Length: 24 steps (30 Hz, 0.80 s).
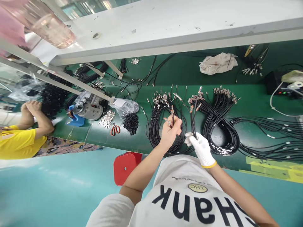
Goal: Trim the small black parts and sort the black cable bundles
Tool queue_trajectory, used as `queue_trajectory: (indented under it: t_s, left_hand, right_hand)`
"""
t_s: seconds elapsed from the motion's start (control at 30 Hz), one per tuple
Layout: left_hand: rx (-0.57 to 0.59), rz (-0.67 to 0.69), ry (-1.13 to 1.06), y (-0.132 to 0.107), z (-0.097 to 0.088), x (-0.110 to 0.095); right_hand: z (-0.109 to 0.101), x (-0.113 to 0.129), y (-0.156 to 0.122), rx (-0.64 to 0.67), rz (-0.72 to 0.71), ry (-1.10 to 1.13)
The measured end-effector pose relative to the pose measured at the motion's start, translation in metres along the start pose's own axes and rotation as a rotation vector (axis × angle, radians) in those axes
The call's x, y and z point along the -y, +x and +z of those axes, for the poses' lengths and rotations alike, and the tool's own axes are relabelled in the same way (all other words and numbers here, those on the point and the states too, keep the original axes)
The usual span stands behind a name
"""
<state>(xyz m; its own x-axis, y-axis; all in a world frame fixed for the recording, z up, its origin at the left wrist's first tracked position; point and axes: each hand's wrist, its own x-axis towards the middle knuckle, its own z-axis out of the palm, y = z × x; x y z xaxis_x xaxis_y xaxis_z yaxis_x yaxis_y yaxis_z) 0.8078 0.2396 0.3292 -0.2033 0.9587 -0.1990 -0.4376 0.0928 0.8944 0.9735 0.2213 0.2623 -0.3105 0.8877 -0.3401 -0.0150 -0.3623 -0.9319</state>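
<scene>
My bare left hand (pixel 172 130) pinches a few thin black cables with metal connector ends (pixel 172 110) above the fingers. To its right, my right hand (pixel 200 145), in a white glove with a yellow cuff, grips several black cables (pixel 192 122) whose metal-tipped ends point up and away. Below and behind my left hand lies a looped bundle of black cables (pixel 155 126) with silvery connectors at its far end. A second bundle (pixel 233 135), crossed over itself in a loop, rests just right of my gloved hand. What the fingers hide between them cannot be made out.
On the green bench lie red-handled scissors (pixel 115 129), a pile of black parts (pixel 131 124), pale small parts (pixel 107 119) and a grey machine (pixel 91 108). A white shelf (pixel 165 26) spans above. A red stool (pixel 125 168) stands below. At left sits a person in yellow (pixel 21 140).
</scene>
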Motion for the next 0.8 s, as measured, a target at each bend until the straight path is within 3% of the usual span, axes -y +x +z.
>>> queue_trajectory:
  t_s: [0.17, 0.37, 0.57, 0.8]
  left_hand:
    - [0.091, -0.066, 0.140, 0.002, 0.008, 0.005]
    - [0.063, -0.067, 0.103, 0.007, 0.010, 0.013]
    - [0.024, -0.060, 0.030, 0.009, 0.012, 0.014]
    - [0.031, -0.002, 0.194, 0.008, 0.007, 0.016]
  right_hand:
    - [0.002, -0.001, 0.000, 0.041, 0.021, -0.128]
    - [-0.005, -0.003, 0.001, 0.083, 0.019, -0.141]
    - [-0.004, 0.002, 0.003, -0.011, -0.040, -0.226]
    - [0.000, 0.009, 0.011, -0.090, -0.074, -0.110]
